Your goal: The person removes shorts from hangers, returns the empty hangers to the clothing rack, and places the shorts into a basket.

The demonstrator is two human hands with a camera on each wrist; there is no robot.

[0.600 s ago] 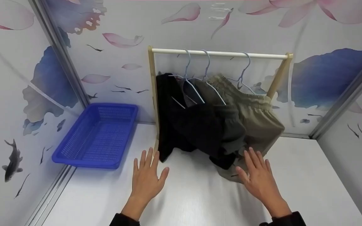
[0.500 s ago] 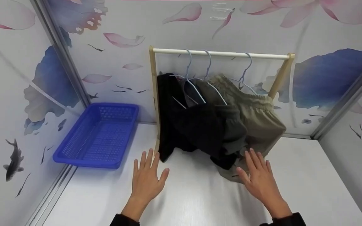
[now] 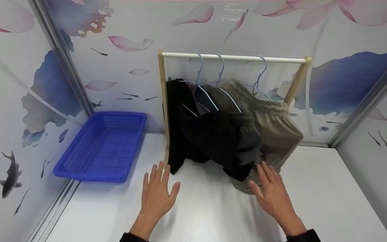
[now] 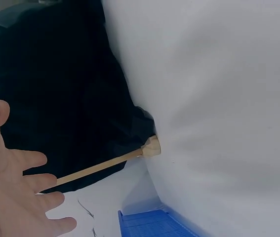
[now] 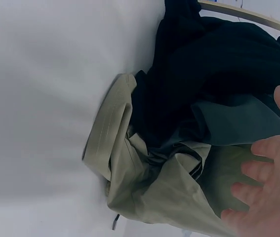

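Observation:
My left hand (image 3: 157,193) hovers over the white table with straight, spread fingers, holding nothing. It is nearest to the rack's left leg and the lower edge of a black garment (image 3: 210,137). My right hand (image 3: 273,195), also flat and spread, is in front of the khaki trousers (image 3: 277,129), whose hem reaches the table; whether it touches them I cannot tell. A dark grey garment (image 3: 249,132) hangs between the black and khaki ones. All three are on light blue hangers (image 3: 221,67). In the right wrist view the khaki cloth (image 5: 169,192) lies bunched beside the right fingers.
A small clothes rack with a white rail (image 3: 240,57) and wooden legs (image 3: 295,82) stands at the back of the white table (image 3: 200,215). To its left sits a blue perforated basket (image 3: 109,151). Printed wall panels close in the back and both sides.
My right hand has shifted slightly to the left. The left hand keeps its place, and the whole view has moved slightly. The garments and the basket stay as they were.

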